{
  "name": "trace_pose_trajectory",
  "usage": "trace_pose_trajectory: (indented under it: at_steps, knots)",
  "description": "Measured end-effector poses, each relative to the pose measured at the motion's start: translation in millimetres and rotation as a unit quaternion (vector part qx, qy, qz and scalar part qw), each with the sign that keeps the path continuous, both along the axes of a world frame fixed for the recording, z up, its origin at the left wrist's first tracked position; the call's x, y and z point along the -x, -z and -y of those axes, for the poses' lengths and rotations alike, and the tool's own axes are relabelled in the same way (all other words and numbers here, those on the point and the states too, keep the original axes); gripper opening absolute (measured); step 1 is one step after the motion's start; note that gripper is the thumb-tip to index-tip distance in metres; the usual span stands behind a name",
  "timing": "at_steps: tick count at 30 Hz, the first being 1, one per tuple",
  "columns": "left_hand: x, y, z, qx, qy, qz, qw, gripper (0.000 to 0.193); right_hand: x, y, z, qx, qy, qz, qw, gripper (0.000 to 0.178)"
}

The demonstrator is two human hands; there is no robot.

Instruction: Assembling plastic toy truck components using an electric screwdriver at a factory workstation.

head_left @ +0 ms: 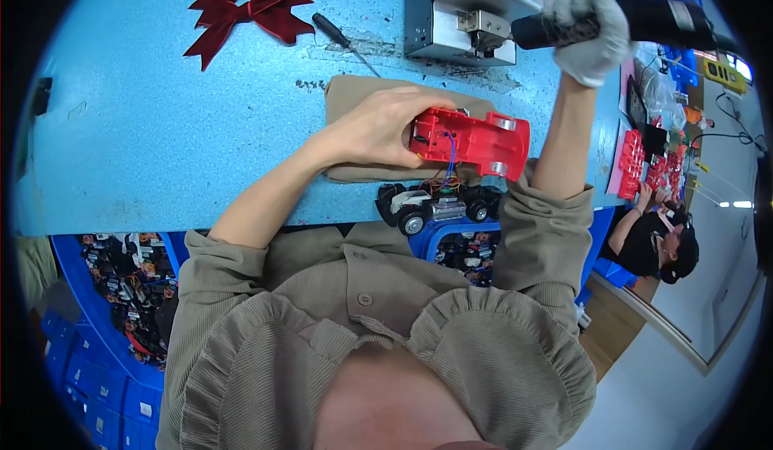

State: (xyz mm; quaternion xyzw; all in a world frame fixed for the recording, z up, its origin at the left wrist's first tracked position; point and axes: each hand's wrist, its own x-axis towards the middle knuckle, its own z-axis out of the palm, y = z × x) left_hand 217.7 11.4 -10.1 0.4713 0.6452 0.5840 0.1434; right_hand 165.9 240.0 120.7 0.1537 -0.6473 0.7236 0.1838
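My bare left hand [385,128] grips a red toy car body shell [475,146] by its left end, inner side up, over a folded brown cloth [346,96]. Blue and other coloured wires run from the shell to a black toy car chassis [439,207] at the table's near edge. In a white glove, my right hand [592,35] is wrapped round a black electric screwdriver [656,22], held up to the right. Its tip end points left, beside a metal machine [487,19].
Dark red bows [254,7] and a black-handled screwdriver [342,39] lie on the blue table [161,128]. Blue bins [113,289] of toy car parts stand below the near edge. At right, another person [660,237] sits by red shells [632,164].
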Motion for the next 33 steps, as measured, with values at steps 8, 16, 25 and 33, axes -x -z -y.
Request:
trace_pose_trajectory:
  at_steps: [8,16,25,33]
  knots:
    - [-1.7,0.9,2.3,0.022,0.004,0.007,1.000,0.067,-85.6,-13.0,26.8,0.158,-0.079,-0.081,0.981,0.029]
    - [-1.0,2.6,-0.5,0.009,0.001,-0.005,1.000,0.068,-126.8,26.2,54.1,0.107,0.114,-0.089,0.984,0.034]
    - [-0.1,3.0,-1.2,-0.005,-0.014,-0.024,1.000,0.062,-121.7,34.5,54.3,0.167,0.085,-0.064,0.980,0.029]
    - [-0.1,0.0,1.9,0.020,-0.007,0.001,1.000,0.064,-107.0,6.1,70.2,-0.295,0.021,-0.090,0.951,0.027]
